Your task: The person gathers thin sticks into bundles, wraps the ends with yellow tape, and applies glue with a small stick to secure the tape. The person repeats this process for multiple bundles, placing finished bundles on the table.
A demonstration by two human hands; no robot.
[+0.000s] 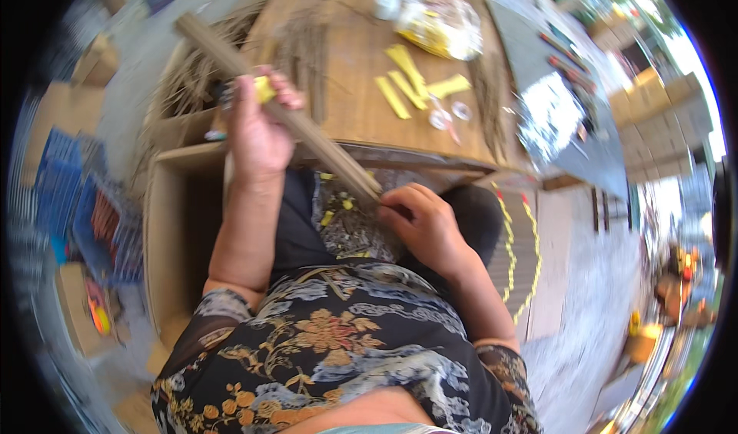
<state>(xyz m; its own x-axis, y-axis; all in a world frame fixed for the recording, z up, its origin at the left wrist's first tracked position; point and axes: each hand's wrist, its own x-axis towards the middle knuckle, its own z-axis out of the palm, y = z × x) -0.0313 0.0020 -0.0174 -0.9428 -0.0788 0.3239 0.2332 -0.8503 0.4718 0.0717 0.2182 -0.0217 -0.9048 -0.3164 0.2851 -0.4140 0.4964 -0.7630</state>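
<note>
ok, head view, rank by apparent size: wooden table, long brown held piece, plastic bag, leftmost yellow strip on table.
1. Wooden table
2. Long brown held piece and plastic bag: too close to rank, one long and thin, other compact
3. Leftmost yellow strip

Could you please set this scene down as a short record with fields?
Left hand: the left hand holds a long bundle of brown strips
Right hand: the right hand is curled at the bundle's lower end; a firm grip cannot be told
Bundle: slanted, upper left to lower right, with a yellow piece at the left hand
On the wooden table: yellow strips, a white-and-yellow plastic bag
Right of table: a crumpled silver sheet
Person's left: an open cardboard box
</note>
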